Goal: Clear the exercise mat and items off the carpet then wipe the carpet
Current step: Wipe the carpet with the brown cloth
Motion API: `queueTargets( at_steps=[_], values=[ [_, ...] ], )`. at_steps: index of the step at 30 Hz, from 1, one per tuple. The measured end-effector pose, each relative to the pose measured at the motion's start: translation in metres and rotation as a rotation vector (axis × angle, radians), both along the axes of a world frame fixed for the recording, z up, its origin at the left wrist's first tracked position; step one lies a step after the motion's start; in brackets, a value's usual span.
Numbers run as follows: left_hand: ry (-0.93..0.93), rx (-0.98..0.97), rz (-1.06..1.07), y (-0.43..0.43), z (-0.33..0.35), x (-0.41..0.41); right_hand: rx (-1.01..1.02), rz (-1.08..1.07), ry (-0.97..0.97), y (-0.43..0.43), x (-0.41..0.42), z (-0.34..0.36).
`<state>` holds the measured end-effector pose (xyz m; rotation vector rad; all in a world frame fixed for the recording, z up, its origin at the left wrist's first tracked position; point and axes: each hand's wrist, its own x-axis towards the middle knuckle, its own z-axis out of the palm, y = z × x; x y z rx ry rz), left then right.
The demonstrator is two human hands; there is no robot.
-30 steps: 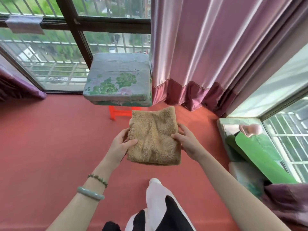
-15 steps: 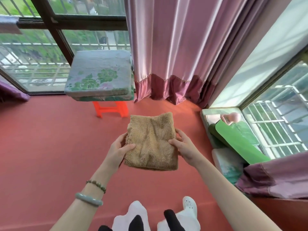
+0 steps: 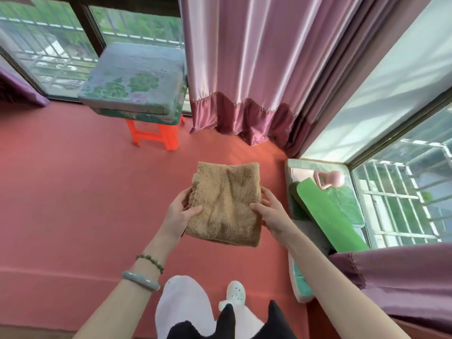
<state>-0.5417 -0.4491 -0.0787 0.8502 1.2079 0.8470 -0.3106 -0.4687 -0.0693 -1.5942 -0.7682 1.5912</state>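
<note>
Tan cloth [image 3: 225, 204] in two-sided grip — left hand [image 3: 179, 214], right hand [image 3: 271, 214] (underside hidden)

The towel [image 3: 225, 204] is fluffy matt cloth, the carpet [image 3: 73, 192] matt and fine-napped. At twelve o'clock the curtain [image 3: 244, 57] is glossy satin. At eleven the stool [image 3: 156, 135] has shiny plastic legs. At three the mat [image 3: 325, 216] looks like matt foam.

A broad stretch of red carpet [image 3: 73, 204] is lying open across the left and middle of the frame, giving free passage there, while a tan towel [image 3: 225, 204] is being held over its centre. Upper left of centre, an orange stool [image 3: 156, 135] carrying a flowered cushion [image 3: 137, 79] is standing on it, and a pink curtain [image 3: 244, 69] is hanging to the carpet at upper centre. Along the right edge a green mat [image 3: 327, 214] and a pink kettlebell [image 3: 330, 178] are crowding a pale pad [image 3: 292, 167], and a purple curtain [image 3: 403, 285] is draping the lower right.
</note>
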Motion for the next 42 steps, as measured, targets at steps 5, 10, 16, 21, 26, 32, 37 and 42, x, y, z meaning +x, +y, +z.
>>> queueTargets(
  at_steps=[5, 10, 16, 21, 26, 32, 37, 42],
  values=[
    [0.068, 0.007, 0.062, -0.013, -0.008, 0.024, -0.023, 0.038, 0.004, 0.002, 0.017, -0.015],
    [0.219, 0.063, 0.061, -0.005, -0.029, 0.032, -0.023, 0.056, -0.021, 0.014, 0.020, -0.036],
    [0.350, 0.162, 0.053, 0.016, -0.077, 0.053, 0.032, 0.125, -0.083, 0.042, 0.019, -0.078],
    [0.317, 0.152, 0.032, 0.041, -0.144, 0.083, 0.067, 0.142, -0.134, 0.070, 0.012, -0.150],
    [0.131, 0.023, -0.011, 0.073, -0.232, 0.104, 0.051, 0.182, -0.115, 0.101, 0.022, -0.246],
    [0.131, -0.049, -0.258, 0.119, -0.372, 0.099, 0.092, 0.388, -0.193, 0.146, 0.025, -0.384],
    [0.013, -0.086, -0.306, 0.154, -0.496, 0.097, 0.089, 0.500, -0.487, 0.192, 0.014, -0.528],
    [-0.043, -0.062, -0.291, 0.168, -0.616, 0.098, 0.085, 0.629, -0.641, 0.207, 0.009, -0.639]
  ],
)
